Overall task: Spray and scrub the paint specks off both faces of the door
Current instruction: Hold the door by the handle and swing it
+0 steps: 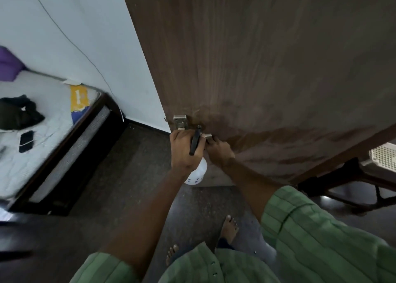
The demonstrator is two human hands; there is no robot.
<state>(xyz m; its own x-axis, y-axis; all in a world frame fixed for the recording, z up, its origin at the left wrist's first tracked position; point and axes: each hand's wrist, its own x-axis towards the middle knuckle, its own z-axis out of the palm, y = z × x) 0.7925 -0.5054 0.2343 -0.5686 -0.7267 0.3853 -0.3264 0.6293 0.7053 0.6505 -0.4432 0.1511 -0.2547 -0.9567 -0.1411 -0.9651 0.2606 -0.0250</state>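
I see a dark speckled floor point(120, 167) and a pale wall point(90, 36) with a thin cable running down it. A bed point(42, 119) stands along the wall's foot at the left, with dark clothing, a phone and a yellow packet lying on its mattress. The brown wooden door point(267, 64) fills the upper right of my view; its lower part looks streaked and darker, as if wet. A metal handle point(181, 122) sits close to the door's left edge.

My left hand point(184, 148) is closed around a white spray bottle point(198, 172), whose black trigger head sticks up past the knuckles, just under the handle. My right hand point(218, 148) is just beside it, fingers curled against the door face by the handle's lever; I cannot tell whether it grips anything. Both sleeves are green, and my feet are bare.
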